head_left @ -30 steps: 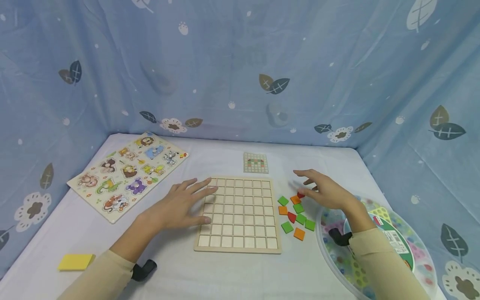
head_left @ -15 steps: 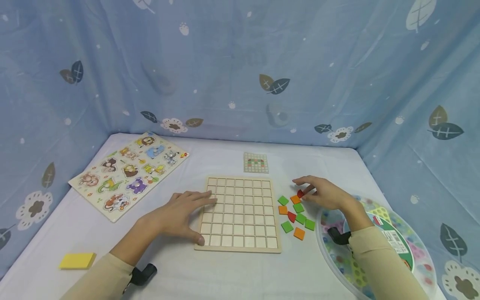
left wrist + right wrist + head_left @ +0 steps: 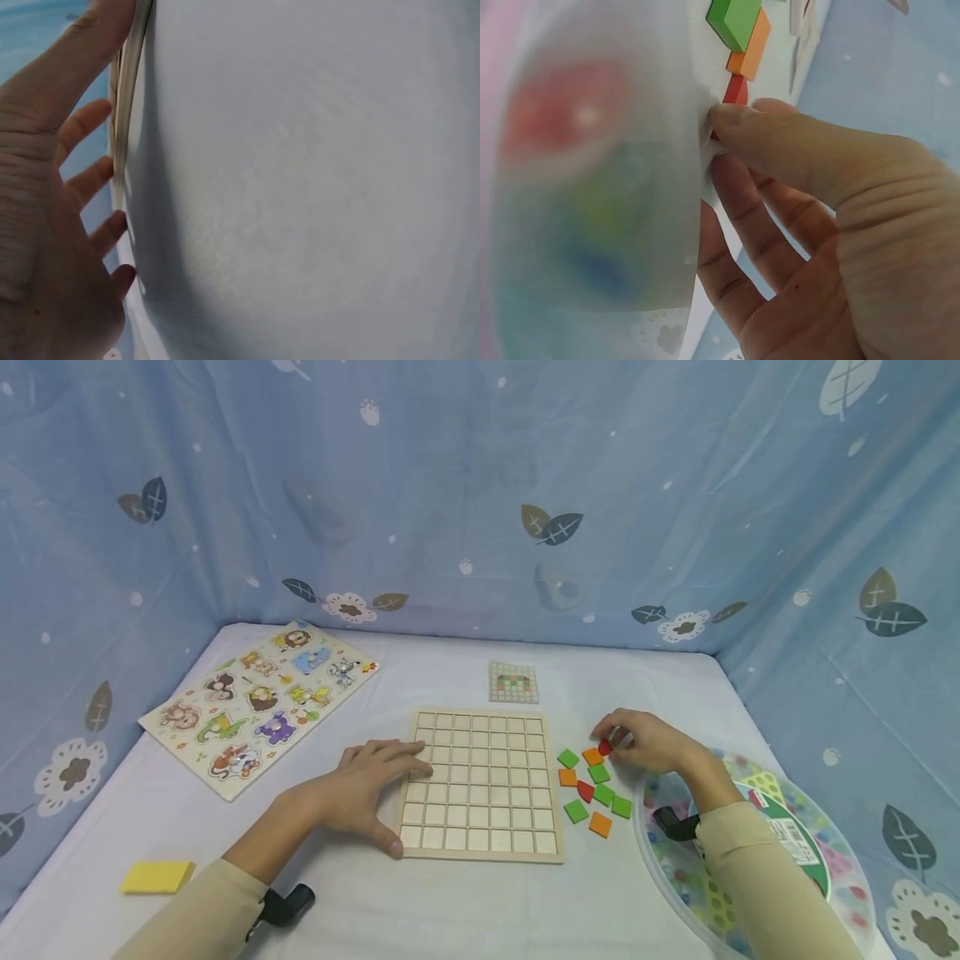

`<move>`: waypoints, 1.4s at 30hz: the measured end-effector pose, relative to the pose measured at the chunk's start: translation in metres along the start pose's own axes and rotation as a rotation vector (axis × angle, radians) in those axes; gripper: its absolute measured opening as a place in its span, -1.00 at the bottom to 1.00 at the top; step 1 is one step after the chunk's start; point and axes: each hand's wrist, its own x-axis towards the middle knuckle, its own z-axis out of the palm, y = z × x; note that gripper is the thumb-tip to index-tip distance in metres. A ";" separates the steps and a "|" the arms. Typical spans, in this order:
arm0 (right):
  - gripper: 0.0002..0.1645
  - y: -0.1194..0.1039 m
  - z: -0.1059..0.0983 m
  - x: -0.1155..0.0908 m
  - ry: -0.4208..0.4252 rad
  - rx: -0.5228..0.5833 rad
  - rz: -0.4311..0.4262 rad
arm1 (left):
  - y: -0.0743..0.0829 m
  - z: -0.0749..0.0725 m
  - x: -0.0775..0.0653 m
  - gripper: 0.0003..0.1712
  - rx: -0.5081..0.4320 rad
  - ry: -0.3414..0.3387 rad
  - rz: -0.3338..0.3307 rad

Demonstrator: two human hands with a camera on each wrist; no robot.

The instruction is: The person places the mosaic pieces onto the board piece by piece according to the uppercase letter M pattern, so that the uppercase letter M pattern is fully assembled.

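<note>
A square wooden grid board [image 3: 477, 793] lies on the table with its cells bare. My left hand [image 3: 356, 793] rests along its left side, fingers spread and reaching over that edge. The left thumb touches the front left corner, and the left wrist view shows it against the board's rim [image 3: 133, 60]. Right of the board, my right hand [image 3: 647, 742] pinches a red quarter-round tile [image 3: 736, 91] between thumb and index finger; the fingers partly hide it. Beside it lie orange tiles [image 3: 600, 824], green tiles [image 3: 576, 811] and another red tile [image 3: 585, 791].
A pattern card [image 3: 513, 682] lies behind the board. An animal peg puzzle [image 3: 258, 706] is at the back left, and a yellow block [image 3: 157, 877] at the front left. A round clear container [image 3: 675, 893] sits under my right forearm. Blue cloth [image 3: 450, 510] surrounds the table.
My right hand has come down onto the red tile, its fingers closing around it. My left thumb has moved toward me to the board's front left corner.
</note>
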 end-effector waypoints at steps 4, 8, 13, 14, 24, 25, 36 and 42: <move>-0.69 0.001 -0.001 0.001 0.000 -0.024 -0.002 | 0.000 0.002 0.002 0.24 -0.023 -0.017 -0.009; -0.74 0.001 -0.004 0.004 0.006 -0.064 -0.036 | 0.000 0.001 0.002 0.16 -0.067 -0.051 -0.016; -0.76 -0.003 -0.009 0.004 0.006 -0.088 -0.063 | -0.003 0.005 0.001 0.06 -0.108 -0.059 -0.009; -0.76 -0.004 -0.010 0.003 0.007 -0.088 -0.066 | -0.003 0.006 0.001 0.05 -0.114 -0.058 -0.005; -0.74 -0.016 -0.012 0.000 0.053 0.032 -0.122 | -0.003 0.010 0.001 -0.01 -0.117 -0.059 0.007; -0.73 -0.018 -0.011 0.000 0.058 0.052 -0.124 | -0.004 0.010 0.002 -0.01 -0.115 -0.060 0.009; -0.74 -0.042 0.004 0.009 0.064 0.214 -0.155 | -0.008 0.010 -0.002 -0.01 -0.123 -0.082 0.019; -0.74 -0.055 0.006 0.020 0.051 0.241 -0.196 | -0.007 0.009 0.001 -0.02 -0.139 -0.080 0.030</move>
